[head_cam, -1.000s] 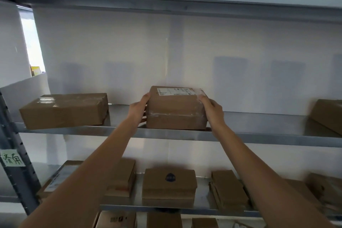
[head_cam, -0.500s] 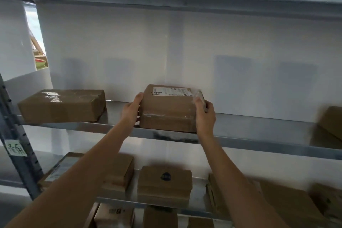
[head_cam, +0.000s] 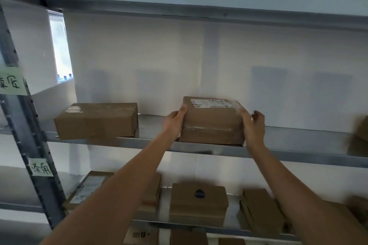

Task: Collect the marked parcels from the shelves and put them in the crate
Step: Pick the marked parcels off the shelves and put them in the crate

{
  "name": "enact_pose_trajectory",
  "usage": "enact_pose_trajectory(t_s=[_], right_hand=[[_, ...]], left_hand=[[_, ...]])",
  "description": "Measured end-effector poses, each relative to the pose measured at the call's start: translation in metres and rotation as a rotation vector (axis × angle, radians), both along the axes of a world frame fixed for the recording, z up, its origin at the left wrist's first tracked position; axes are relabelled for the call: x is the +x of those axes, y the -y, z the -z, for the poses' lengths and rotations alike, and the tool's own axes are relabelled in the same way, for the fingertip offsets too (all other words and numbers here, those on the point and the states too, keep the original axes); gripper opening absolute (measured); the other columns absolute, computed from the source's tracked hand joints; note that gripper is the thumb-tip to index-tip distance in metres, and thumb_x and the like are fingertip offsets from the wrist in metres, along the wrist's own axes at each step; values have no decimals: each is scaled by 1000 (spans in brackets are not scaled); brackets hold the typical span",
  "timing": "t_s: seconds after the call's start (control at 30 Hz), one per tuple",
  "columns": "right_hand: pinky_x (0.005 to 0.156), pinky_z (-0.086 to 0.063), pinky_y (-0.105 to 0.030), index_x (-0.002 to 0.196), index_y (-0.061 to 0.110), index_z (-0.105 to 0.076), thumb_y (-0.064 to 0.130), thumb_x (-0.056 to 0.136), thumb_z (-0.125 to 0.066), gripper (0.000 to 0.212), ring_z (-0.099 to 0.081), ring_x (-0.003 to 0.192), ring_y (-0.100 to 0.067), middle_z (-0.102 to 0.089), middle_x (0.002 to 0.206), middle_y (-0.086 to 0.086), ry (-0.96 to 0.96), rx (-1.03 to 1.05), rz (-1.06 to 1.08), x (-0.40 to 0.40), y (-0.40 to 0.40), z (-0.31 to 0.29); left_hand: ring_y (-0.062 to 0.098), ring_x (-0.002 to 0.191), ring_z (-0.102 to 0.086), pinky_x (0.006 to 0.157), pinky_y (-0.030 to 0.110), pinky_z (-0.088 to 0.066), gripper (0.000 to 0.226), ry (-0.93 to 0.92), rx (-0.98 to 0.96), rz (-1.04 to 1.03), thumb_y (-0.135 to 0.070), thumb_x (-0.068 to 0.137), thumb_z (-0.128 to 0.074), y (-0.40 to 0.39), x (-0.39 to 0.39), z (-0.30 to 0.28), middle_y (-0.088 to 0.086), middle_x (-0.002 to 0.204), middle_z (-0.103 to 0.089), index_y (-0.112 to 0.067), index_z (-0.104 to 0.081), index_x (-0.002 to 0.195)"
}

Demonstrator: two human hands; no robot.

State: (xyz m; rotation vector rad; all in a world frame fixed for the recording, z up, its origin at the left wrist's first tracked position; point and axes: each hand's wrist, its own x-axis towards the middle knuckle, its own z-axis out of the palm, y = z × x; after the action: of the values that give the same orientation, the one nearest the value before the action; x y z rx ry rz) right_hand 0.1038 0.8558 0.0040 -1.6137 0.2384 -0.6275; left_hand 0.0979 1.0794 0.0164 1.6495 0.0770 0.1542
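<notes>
A brown cardboard parcel (head_cam: pixel 213 123) with a white shipping label (head_cam: pixel 211 103) on its top sat on the front edge of the grey metal shelf (head_cam: pixel 298 145), a little right of the frame's centre. The left hand (head_cam: pixel 173 123) lay flat against the parcel's left side, at its nine o'clock, with the fingers pressed together and the thumb up on the top edge. The right hand (head_cam: pixel 253 125) was at the parcel's three o'clock, its thumb and palm against the right side while the other fingers curled loosely, apart from the cardboard. The parcel's bottom appeared to rest on the shelf.

At about nine o'clock from the parcel, well apart on the same shelf, lay a longer taped carton (head_cam: pixel 96 120). On the lower shelf (head_cam: pixel 165 205), at six o'clock from the held parcel, sat a small box with a dark round sticker (head_cam: pixel 199 201); flatter boxes lay to either side of it, partly hidden by the forearms. Two green handwritten tags (head_cam: pixel 40 167) were stuck to the grey upright post (head_cam: pixel 29 125) at the far left.
</notes>
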Motion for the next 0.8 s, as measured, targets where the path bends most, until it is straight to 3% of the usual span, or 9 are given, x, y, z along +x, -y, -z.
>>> enact_pose_trajectory(t_s=[0.1, 0.17, 0.23, 0.33, 0.4, 0.47, 0.57, 0.67, 0.8], right_hand=[[113, -28, -22, 147, 12, -31, 47, 84, -69, 81, -35, 139, -17, -37, 151, -5, 189, -12, 229, -20, -11, -13], [106, -29, -7, 146, 12, -33, 40, 89, -65, 71, -35, 135, -10, -38, 149, -1, 328, -39, 304, -36, -42, -22], [108, -28, -9, 140, 9, -38, 33, 92, -61, 59, -38, 131, -9, -41, 140, 2, 464, -140, 294, -48, -90, -29], [110, -29, -21, 131, 6, -43, 28, 93, -56, 45, -42, 124, -11, -44, 129, 2, 612, -278, 130, -47, -178, -25], [108, -31, -26, 130, 9, -44, 32, 92, -56, 46, -42, 122, -12, -44, 127, 3, 534, -336, -7, -42, -238, -14], [105, -30, -22, 138, 12, -38, 37, 93, -58, 55, -39, 126, -11, -41, 137, 0, 302, -324, -196, -41, -289, 1], [109, -31, -28, 149, 11, -22, 42, 91, -61, 76, -34, 138, -19, -30, 153, -5, 8, -184, -384, -43, -333, 22], [101, -38, -27, 143, 11, -28, 37, 91, -63, 68, -45, 130, -23, -44, 143, -6, -58, -175, -360, -44, -341, 30], [95, -42, -30, 138, 11, -35, 31, 91, -63, 59, -51, 123, -26, -51, 136, -8, -107, -219, -299, -42, -340, 31]], left_hand=[[25, 91, -60, 82, 35, -45, 54, 267, 112, -98, -48, 97, -43, -28, -13, -13, 18, 106, -64, 1, -61, 113], [18, 94, -62, 83, 33, -48, 43, 436, 147, -156, -44, 98, -43, -69, -18, -17, 6, 99, -67, -8, -64, 110], [14, 93, -60, 83, 35, -50, 31, 562, 201, -234, -38, 99, -42, -118, -18, -16, -6, 100, -64, -18, -65, 105], [20, 109, -50, 95, 43, -44, 28, 684, 403, -524, -29, 96, -40, -190, -24, -7, -3, 111, -60, -19, -62, 109], [24, 119, -43, 103, 45, -35, 28, 599, 540, -720, -29, 96, -42, -230, -31, 2, 4, 124, -54, -19, -57, 117], [29, 126, -38, 106, 48, -31, 36, 422, 503, -765, -34, 96, -43, -264, -31, 15, 9, 133, -46, -17, -49, 127], [30, 122, -46, 102, 47, -39, 53, 172, 244, -516, -55, 96, -34, -300, -27, 33, 10, 134, -46, -18, -37, 134], [26, 116, -49, 99, 42, -37, 65, 77, 136, -223, -64, 94, -24, -313, -33, 44, 7, 131, -50, -19, -32, 140], [26, 122, -46, 104, 40, -34, 61, 77, 78, -134, -62, 95, -24, -319, -42, 46, 6, 135, -48, -24, -34, 142]])
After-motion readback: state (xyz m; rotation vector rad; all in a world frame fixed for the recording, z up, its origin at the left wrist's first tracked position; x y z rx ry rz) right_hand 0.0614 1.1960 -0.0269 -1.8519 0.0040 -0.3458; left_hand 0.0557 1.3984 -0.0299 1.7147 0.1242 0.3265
